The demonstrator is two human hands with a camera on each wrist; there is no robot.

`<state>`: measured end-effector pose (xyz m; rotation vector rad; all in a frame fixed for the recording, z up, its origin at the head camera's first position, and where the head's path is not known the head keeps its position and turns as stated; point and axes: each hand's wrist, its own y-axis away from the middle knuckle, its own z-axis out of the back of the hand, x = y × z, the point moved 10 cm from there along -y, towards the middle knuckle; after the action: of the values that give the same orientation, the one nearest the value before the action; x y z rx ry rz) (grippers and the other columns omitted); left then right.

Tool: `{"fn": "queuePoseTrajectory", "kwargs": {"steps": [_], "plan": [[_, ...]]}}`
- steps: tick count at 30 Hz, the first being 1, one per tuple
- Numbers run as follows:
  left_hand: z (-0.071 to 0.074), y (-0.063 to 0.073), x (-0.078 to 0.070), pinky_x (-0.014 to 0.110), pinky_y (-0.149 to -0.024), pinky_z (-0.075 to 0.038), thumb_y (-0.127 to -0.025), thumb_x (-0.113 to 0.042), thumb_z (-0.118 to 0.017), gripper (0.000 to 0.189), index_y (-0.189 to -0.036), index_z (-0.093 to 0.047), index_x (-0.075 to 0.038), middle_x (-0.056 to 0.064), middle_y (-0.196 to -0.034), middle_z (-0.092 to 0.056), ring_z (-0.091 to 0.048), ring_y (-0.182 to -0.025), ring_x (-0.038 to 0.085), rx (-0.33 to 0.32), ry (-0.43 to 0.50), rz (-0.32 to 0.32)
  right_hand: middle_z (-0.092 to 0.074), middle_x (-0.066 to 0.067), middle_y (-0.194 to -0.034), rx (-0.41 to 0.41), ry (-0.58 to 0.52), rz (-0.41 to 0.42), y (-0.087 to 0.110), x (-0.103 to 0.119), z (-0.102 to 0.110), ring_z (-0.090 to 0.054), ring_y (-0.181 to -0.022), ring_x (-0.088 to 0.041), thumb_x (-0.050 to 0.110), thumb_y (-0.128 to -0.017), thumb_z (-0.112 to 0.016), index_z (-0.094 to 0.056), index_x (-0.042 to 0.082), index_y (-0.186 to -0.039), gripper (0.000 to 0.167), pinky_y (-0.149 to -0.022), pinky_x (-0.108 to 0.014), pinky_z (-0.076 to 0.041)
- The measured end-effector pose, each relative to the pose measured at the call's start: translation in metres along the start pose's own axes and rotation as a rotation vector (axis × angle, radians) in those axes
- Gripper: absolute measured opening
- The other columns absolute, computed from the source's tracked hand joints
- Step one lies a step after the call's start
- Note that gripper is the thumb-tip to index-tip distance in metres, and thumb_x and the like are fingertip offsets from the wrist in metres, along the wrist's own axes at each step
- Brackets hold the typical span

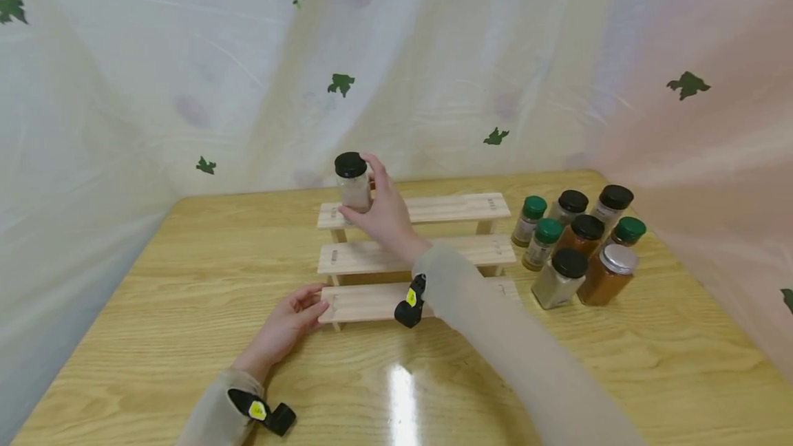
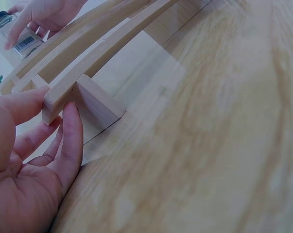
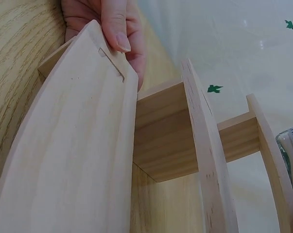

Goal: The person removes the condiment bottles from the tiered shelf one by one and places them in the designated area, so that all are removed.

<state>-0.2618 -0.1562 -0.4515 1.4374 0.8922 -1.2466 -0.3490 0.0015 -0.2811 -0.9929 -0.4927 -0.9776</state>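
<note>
My right hand (image 1: 387, 215) grips a clear spice jar (image 1: 355, 191) with a black lid and pale contents, upright at the left end of the rack's top tier. Whether its base touches that board cannot be told. A barcode label shows on the jar (image 2: 25, 43) in the left wrist view. At the lowest tier, my left hand (image 1: 288, 322) pinches the left end of the three-tier wooden rack (image 1: 365, 303). In the left wrist view, the left hand's thumb (image 2: 27, 104) lies on top of the board, with fingers underneath.
Several spice jars stand grouped right of the rack, among them a green-lidded jar (image 1: 540, 243), a black-lidded jar (image 1: 557, 281) and a silver-lidded jar (image 1: 610, 277). A leaf-print curtain (image 1: 421, 74) hangs behind the wooden table (image 1: 186, 281).
</note>
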Motion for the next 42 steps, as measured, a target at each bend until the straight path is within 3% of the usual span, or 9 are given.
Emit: {"fn": "queuePoseTrajectory", "kwargs": {"steps": [15,25,34,42], "plan": [[0.000,0.001,0.000,0.018,-0.074,-0.051,-0.096,-0.006,-0.051,0.048,-0.138,-0.033,0.010,0.001,-0.103,-0.052,-0.056,-0.086,0.004,-0.011,-0.005,0.007,-0.053,-0.014,-0.119,0.032,-0.018,0.041,0.014,0.009,0.005,-0.056,-0.099,-0.026,0.021,-0.078,-0.079,-0.023,0.024,-0.144,0.086,-0.073,-0.037,-0.052],[0.000,0.000,0.000,0.018,-0.075,-0.052,-0.096,-0.006,-0.051,0.048,-0.138,-0.034,0.010,0.002,-0.104,-0.053,-0.056,-0.087,0.004,-0.013,-0.008,0.006,-0.054,-0.014,-0.121,0.035,-0.083,0.091,0.042,0.009,0.020,-0.053,-0.106,-0.029,0.011,-0.074,-0.081,-0.027,0.020,-0.140,0.085,-0.084,-0.042,-0.054],[0.000,0.000,-0.001,0.018,-0.077,-0.052,-0.096,-0.006,-0.051,0.049,-0.138,-0.033,0.010,0.003,-0.106,-0.052,-0.057,-0.089,0.004,-0.002,-0.002,0.002,-0.050,-0.013,-0.132,0.126,-0.046,0.091,0.067,0.008,0.026,-0.052,-0.112,-0.031,0.013,-0.074,-0.081,-0.028,0.021,-0.140,0.085,-0.085,-0.045,-0.053],[-0.002,0.000,-0.002,0.018,-0.076,-0.052,-0.096,-0.004,-0.050,0.048,-0.137,-0.032,0.012,0.001,-0.102,-0.053,-0.057,-0.088,0.004,0.014,0.010,-0.012,-0.054,-0.016,-0.126,0.118,-0.036,0.196,0.089,0.019,0.048,-0.056,-0.109,-0.033,0.010,-0.070,-0.084,-0.029,0.017,-0.138,0.088,-0.080,-0.046,-0.054]]}}
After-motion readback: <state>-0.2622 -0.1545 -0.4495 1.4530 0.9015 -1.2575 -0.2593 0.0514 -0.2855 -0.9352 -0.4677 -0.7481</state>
